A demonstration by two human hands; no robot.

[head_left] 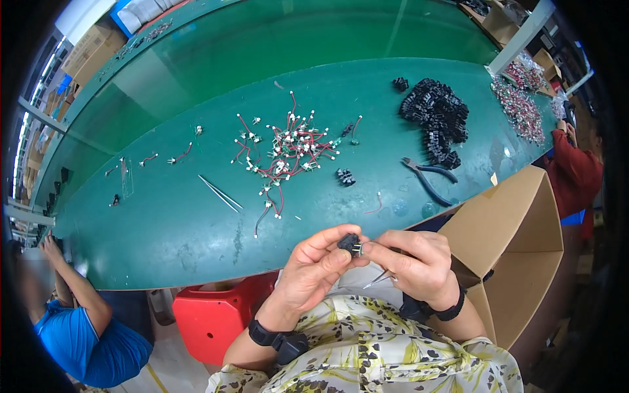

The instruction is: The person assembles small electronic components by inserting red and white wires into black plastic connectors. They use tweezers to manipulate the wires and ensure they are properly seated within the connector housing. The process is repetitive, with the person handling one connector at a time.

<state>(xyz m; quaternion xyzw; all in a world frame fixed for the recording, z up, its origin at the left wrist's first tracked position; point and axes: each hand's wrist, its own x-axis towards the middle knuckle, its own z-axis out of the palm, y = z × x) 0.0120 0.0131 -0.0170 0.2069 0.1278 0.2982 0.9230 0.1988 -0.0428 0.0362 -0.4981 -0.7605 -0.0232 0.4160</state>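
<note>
My left hand (309, 270) is closed on a small black plastic block (348, 243), pinched between thumb and fingers in front of my body. My right hand (419, 262) meets it, thumb and forefinger together at a small pale piece with thin pins (358, 249) at the block's side. Whether that piece sits in the block or only touches it, I cannot tell. A pointed silver tool like tweezers (376, 280) sticks out below my right hand, its rear part hidden in the palm. Both hands are just off the green table's (164, 242) near edge.
Beyond my hands lie a heap of red-wired white connectors (298, 145), tweezers (220, 194), blue-handled pliers (429, 181) and a black block pile (432, 111). A cardboard box (508, 223) stands right, a red stool (216, 321) left. Co-workers sit at left (92, 340) and right (576, 170).
</note>
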